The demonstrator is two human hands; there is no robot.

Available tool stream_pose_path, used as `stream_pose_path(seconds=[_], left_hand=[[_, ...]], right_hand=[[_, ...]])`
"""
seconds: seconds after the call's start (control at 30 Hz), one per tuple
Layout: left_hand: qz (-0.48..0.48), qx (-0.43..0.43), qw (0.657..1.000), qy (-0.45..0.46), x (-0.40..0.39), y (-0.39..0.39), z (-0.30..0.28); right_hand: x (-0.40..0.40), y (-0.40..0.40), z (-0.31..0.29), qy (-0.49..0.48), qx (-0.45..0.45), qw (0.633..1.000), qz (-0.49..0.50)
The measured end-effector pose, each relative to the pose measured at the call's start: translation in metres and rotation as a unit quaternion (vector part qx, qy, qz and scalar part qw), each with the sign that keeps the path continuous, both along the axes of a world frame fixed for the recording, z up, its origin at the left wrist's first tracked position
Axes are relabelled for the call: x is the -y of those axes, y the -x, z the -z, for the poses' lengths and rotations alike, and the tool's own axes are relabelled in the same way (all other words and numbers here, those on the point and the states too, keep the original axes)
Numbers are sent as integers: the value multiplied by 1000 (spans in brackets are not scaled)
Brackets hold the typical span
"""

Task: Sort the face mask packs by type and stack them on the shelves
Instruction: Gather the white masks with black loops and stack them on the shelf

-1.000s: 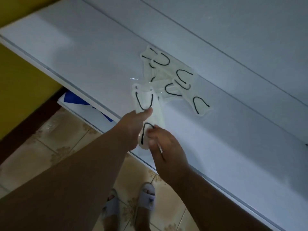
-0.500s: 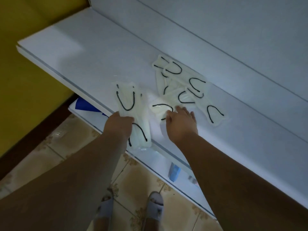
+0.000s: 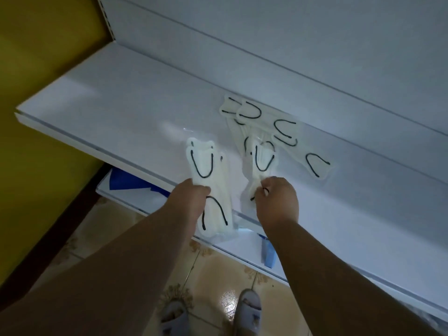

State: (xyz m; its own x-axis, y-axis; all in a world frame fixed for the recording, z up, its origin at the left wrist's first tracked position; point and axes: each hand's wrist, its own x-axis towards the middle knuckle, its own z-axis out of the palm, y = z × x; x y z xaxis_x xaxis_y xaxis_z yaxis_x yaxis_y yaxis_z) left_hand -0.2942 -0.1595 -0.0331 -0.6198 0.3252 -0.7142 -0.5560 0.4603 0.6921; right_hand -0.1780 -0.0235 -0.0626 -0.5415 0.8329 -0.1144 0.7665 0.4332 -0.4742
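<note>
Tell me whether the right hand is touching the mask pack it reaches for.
Touching. The head view shows the right hand with fingers pinching the near end of the mask pack on the shelf.

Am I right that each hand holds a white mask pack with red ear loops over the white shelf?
Not quite: the ear loops are black, not red. The head view shows the left hand gripping one mask pack and the right hand pinching another pack over the white shelf.

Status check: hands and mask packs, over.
Left hand grips white black-looped mask pack. Right hand pinches second pack. Loose pile behind; nothing blocking.
</note>
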Motion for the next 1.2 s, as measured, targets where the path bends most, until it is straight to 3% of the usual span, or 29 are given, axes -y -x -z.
stream_pose_path(seconds=[0.07, 0.2, 0.27, 0.33, 0.4, 0.47, 0.7, 0.77, 0.87, 1.0, 1.1, 1.2], left_hand=[[-23, 31, 998, -57, -1, 2, 0], [-70, 83, 987, -118, -5, 5, 12], [-85, 50, 991, -91, -8, 11, 19], [-83, 26, 994, -61, -10, 17, 20], [-83, 15, 995, -50, -13, 23, 24], [-92, 20, 994, -57, -16, 25, 30], [-54, -13, 998, -10, -19, 13, 23], [-50, -20, 999, -8, -21, 10, 21], [-53, -17, 998, -41, -24, 8, 17], [-88, 37, 991, -96, -25, 13, 22], [-94, -27, 995, -35, -22, 25, 30], [-91, -85, 992, 6, -19, 37, 37]], right_hand=[[13, 1, -12, 62, -110, 992, -15], [27, 10, -18, 77, -91, 967, -226], [2, 22, -13, 17, -64, 978, -200], [-34, 34, -7, -18, 47, 990, -135], [-66, 43, -1, 4, 165, 984, -75], [-82, 46, 8, 10, 204, 978, -30], [-57, 34, 2, -103, 196, 972, -77], [-51, 32, -5, -55, 166, 983, -60], [-27, 38, -25, 70, 4, 997, -40], [9, 65, -40, 195, -119, 965, -129], [-8, 85, -32, 89, -116, 982, -123], [-49, 101, -19, -15, -1, 994, -110]])
